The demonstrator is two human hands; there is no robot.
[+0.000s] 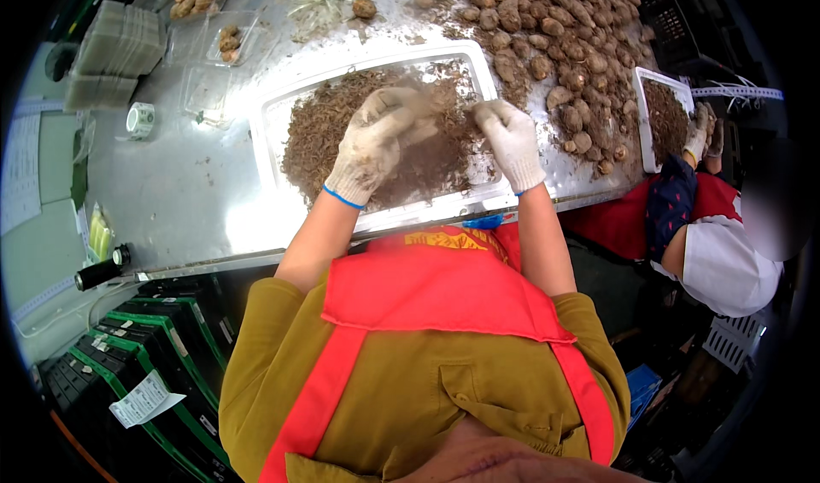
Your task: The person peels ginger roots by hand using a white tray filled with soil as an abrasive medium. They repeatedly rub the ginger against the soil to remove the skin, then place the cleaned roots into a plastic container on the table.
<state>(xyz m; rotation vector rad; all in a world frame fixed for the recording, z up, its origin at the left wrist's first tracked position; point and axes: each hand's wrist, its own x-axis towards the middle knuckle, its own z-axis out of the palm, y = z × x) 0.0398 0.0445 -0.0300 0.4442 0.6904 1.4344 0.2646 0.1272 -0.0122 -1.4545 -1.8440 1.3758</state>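
Both my hands wear off-white knit gloves over a white tray (267, 141) filled with brown fibrous scraps (320, 133). My left hand (371, 141) is above the middle of the tray with its fingers curled in. A brownish blur beside those fingertips hides what they hold, if anything. Near the tray's right side, my right hand (510, 141) has its thumb and fingers pressed together. Whatever sits in that pinch is too small to make out. A large heap of brown, rough-skinned taro-like tubers (555, 35) lies beyond the tray to the right.
Clear plastic boxes (226, 43), some holding tubers, lie at the far left by stacked clear containers (120, 52) and a label roll (140, 120). At right, a co-worker's gloved hand (698, 133) is at another white tray (641, 116). Black-and-green crates (145, 346) stand below the metal table (179, 218).
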